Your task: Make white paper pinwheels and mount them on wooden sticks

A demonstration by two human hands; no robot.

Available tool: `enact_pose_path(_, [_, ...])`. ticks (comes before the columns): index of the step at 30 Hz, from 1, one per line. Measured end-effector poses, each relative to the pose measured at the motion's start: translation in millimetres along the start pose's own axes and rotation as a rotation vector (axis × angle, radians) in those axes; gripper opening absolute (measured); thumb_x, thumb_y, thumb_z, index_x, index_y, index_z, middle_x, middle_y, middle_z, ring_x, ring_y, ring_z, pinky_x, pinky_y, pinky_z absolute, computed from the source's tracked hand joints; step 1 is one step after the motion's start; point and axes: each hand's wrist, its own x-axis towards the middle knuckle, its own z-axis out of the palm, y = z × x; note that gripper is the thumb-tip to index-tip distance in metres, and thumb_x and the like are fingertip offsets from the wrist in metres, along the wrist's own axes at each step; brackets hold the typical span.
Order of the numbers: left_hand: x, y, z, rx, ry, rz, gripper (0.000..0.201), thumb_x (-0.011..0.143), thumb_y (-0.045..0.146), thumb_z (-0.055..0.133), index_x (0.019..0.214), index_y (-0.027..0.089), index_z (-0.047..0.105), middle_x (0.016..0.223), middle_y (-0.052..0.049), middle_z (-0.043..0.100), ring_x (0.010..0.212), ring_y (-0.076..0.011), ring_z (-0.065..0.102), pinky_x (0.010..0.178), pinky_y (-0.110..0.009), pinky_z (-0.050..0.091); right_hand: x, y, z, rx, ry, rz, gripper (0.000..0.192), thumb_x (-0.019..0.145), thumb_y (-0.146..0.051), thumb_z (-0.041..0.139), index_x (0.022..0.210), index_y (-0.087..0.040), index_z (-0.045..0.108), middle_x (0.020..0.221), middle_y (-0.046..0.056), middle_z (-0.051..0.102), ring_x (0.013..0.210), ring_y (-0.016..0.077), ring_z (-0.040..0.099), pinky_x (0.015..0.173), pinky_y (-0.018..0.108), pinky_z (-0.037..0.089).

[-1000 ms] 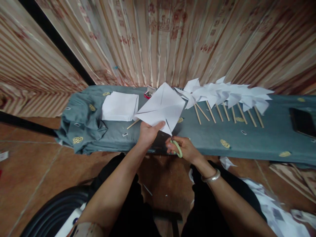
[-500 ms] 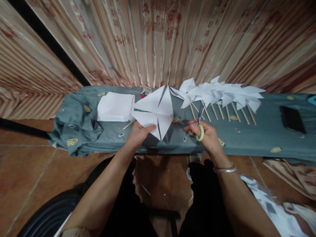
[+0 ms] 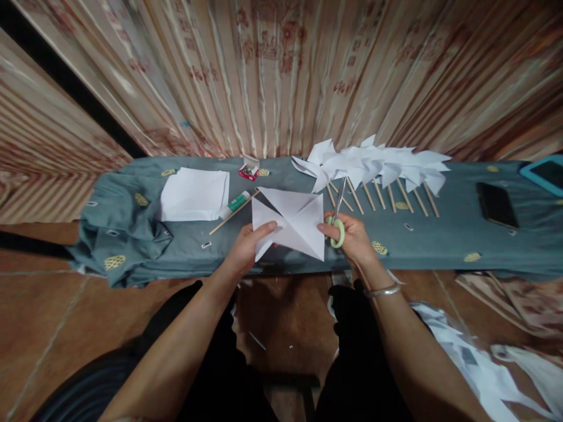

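Observation:
My left hand [image 3: 250, 250] holds a white square paper [image 3: 292, 225] by its near left corner; the sheet has diagonal cuts toward its centre. My right hand [image 3: 352, 237] grips green-handled scissors [image 3: 338, 217] beside the paper's right edge, blades pointing away from me. Both are over the near edge of a low bench covered with grey-green cloth [image 3: 440, 237].
A stack of white paper [image 3: 194, 194], a glue stick [image 3: 235, 203], a wooden stick [image 3: 229, 218] and a small red box [image 3: 248, 170] lie at left. Several paper pinwheels on sticks [image 3: 373, 167] lie at right, then a black phone [image 3: 496, 204] and a teal tablet [image 3: 545, 174].
The paper has turned and come down flat toward the bench. My right hand moved away with the scissors, raised the blades, then came back beside the paper's right edge.

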Motion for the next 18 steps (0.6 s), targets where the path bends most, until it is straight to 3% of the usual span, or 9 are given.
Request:
enact_pose_path(4, [0.8,2.3,7.1,-0.201,-0.102,0.012,0.056,0.060,0.063,0.076,0.092,0.018,0.071,0.098,-0.011,0.073,0.089,-0.0228,0.068,0.079,-0.034,0.054,2.5,0.4,6.2,0.029,0.151,-0.039,0.045,0.054,-0.054,0.081,0.079,-0.022,0.061,0.062,-0.006,0.053,0.055,0.0101,0.044,0.053,0.025,0.037])
enact_pose_path(7, [0.6,-3.2,15.6,-0.159,-0.167,0.006,0.060,0.056,0.058,0.082,0.100,0.019,0.071,0.108,-0.011,0.072,0.097,-0.0242,0.068,0.081,-0.033,0.053,2.8,-0.6,11.9,0.066,0.219,-0.062,0.044,0.055,-0.053,0.081,0.080,-0.023,0.060,0.064,-0.005,0.057,0.057,0.0112,0.047,0.055,0.025,0.039])
enact_pose_path(11, [1.7,-14.0,26.5,-0.041,-0.101,-0.004,0.054,0.052,0.037,0.089,0.098,0.017,0.070,0.095,-0.007,0.074,0.084,-0.0190,0.068,0.076,-0.030,0.051,-0.7,-2.2,20.2,0.108,0.194,-0.059,0.044,0.054,-0.051,0.081,0.081,-0.022,0.061,0.064,-0.005,0.059,0.060,0.0121,0.051,0.056,0.025,0.040])
enact_pose_path(18, [7.4,-19.9,34.9,-0.112,0.109,0.064,0.031,0.045,0.021,0.080,0.072,0.015,0.066,0.068,-0.001,0.070,0.064,-0.0148,0.063,0.069,-0.029,0.051,-7.2,-0.8,24.3,0.078,0.110,-0.028,0.045,0.052,-0.052,0.084,0.077,-0.022,0.061,0.060,-0.006,0.057,0.056,0.0111,0.048,0.052,0.024,0.038])
